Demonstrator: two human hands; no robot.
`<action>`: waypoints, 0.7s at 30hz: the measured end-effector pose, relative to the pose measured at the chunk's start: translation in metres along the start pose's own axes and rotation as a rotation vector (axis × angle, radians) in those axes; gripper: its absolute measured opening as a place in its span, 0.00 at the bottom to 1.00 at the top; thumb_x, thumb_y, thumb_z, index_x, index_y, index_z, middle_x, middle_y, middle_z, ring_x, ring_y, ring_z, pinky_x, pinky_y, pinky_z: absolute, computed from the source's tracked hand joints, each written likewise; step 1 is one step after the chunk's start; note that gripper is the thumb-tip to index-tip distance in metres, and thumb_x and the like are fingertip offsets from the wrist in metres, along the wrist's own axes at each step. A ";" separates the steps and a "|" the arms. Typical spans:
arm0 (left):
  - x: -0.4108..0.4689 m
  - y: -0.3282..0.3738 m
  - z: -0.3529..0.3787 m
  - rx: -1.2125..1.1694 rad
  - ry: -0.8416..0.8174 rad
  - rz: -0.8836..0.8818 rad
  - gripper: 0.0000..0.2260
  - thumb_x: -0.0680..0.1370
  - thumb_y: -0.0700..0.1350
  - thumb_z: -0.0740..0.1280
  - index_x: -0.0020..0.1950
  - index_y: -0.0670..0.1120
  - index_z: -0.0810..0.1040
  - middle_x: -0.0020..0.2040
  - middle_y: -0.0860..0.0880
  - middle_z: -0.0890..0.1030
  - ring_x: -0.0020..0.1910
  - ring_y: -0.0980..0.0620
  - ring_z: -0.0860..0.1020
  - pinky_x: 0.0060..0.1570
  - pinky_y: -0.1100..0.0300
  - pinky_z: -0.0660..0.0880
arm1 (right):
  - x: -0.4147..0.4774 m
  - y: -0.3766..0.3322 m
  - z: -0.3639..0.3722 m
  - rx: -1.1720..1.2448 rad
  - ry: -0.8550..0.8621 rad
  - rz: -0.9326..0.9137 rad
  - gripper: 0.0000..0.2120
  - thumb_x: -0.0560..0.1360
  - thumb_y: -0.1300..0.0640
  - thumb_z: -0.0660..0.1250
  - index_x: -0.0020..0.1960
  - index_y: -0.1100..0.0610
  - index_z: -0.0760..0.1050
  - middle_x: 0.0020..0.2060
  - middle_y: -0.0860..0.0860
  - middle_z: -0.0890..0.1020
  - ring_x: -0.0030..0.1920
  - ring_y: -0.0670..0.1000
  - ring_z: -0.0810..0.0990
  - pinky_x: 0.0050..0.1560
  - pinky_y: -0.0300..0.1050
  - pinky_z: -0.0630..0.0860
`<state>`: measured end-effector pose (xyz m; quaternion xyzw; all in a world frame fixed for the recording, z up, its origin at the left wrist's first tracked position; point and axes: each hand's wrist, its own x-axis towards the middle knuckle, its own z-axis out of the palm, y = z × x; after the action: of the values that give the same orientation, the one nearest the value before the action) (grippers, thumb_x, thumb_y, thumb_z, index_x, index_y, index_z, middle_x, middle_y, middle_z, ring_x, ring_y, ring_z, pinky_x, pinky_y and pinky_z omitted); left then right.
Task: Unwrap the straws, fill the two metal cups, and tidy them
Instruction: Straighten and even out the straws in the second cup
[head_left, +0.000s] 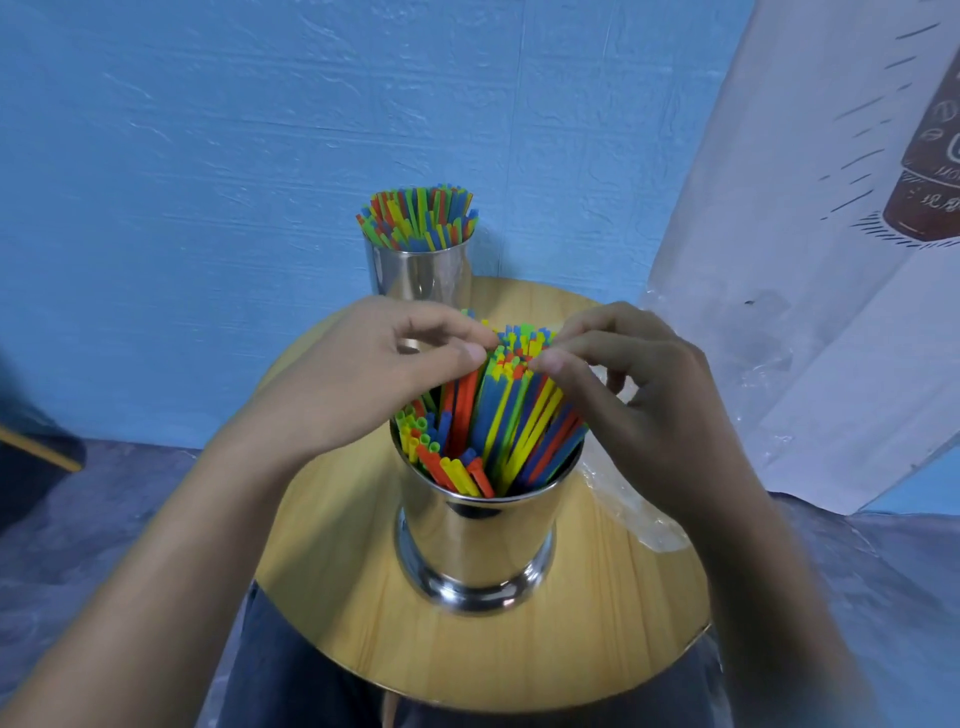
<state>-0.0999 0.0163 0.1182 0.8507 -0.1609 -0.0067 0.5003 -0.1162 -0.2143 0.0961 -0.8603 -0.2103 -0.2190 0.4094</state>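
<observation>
Head view, starting at 9 o'clock: the left hand (363, 379), its arm running in from 8 o'clock, has thumb and curled fingers pinched on the tops of the tall straws (511, 410). That multicoloured bunch stands in the near cup (478, 530), upright at the middle of the round wooden table (571, 654). A few lower straws (436, 462) lean on the cup's rim at 9 o'clock. Up at 12 o'clock, on the table's far edge, the far cup (421, 275) stands well apart from both hands, packed with its own straws (418, 218). Across now to the right hand (639, 400), arm in from 4 o'clock, thumb and fingers nipped on the same bunch from the opposite side. A clear plastic wrapper (623, 504) lies crumpled at 3 o'clock of the near cup, partly under that hand. At 2 o'clock, a white printed sheet (831, 322) hangs against the blue wall (208, 182).
</observation>
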 end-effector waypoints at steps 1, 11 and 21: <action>0.001 0.002 -0.001 -0.001 -0.023 0.004 0.06 0.79 0.49 0.72 0.53 0.55 0.87 0.48 0.53 0.87 0.51 0.53 0.85 0.59 0.53 0.80 | 0.000 -0.001 0.001 -0.008 0.003 0.001 0.09 0.79 0.47 0.68 0.46 0.48 0.84 0.47 0.43 0.81 0.52 0.50 0.78 0.47 0.46 0.72; 0.001 0.008 -0.011 0.145 -0.264 0.032 0.20 0.70 0.66 0.73 0.61 0.65 0.81 0.61 0.59 0.82 0.62 0.64 0.79 0.67 0.52 0.74 | 0.004 -0.016 -0.002 -0.126 -0.140 0.062 0.10 0.75 0.44 0.65 0.51 0.43 0.82 0.51 0.40 0.77 0.56 0.44 0.73 0.55 0.40 0.70; 0.006 0.005 0.000 0.128 -0.164 0.094 0.10 0.74 0.47 0.78 0.52 0.59 0.84 0.51 0.56 0.81 0.56 0.59 0.79 0.66 0.55 0.72 | 0.005 -0.013 -0.005 -0.036 -0.161 0.071 0.08 0.75 0.47 0.66 0.49 0.42 0.84 0.51 0.39 0.78 0.58 0.45 0.74 0.58 0.49 0.73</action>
<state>-0.0955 0.0125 0.1236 0.8690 -0.2412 -0.0425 0.4301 -0.1198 -0.2092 0.1098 -0.8893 -0.2079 -0.1382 0.3831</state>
